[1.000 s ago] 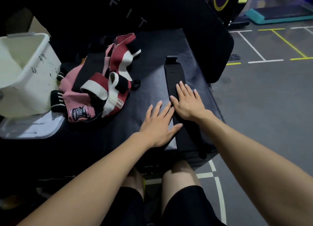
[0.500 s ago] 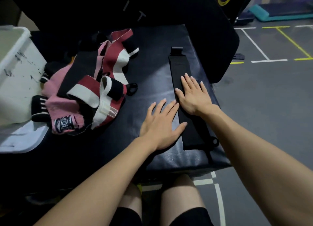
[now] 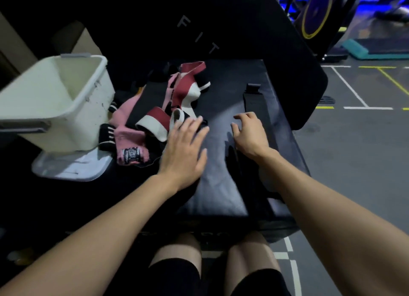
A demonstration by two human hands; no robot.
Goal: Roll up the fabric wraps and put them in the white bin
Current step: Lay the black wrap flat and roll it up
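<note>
A long black fabric wrap (image 3: 254,100) lies flat along the right side of the black padded bench (image 3: 221,185). My right hand (image 3: 250,136) rests on its middle with fingers loosely bent, holding nothing. My left hand (image 3: 183,149) hovers flat, fingers straight, at the right edge of a heap of pink, red, white and black wraps (image 3: 155,123). Its fingertips reach the heap's nearest white-ended wrap. The white bin (image 3: 55,105) stands at the left, open, with its inside looking bare.
The bin sits on a pale lid (image 3: 66,169) at the bench's left. A tall black pad (image 3: 243,29) marked FIT rises behind the bench. Grey floor with painted lines (image 3: 354,91) lies to the right. My knees are below the bench's front edge.
My left hand has moved left from beside the black wrap to the edge of the heap. My right hand has lifted its fingers from flat to loosely bent. The camera has tilted up.
</note>
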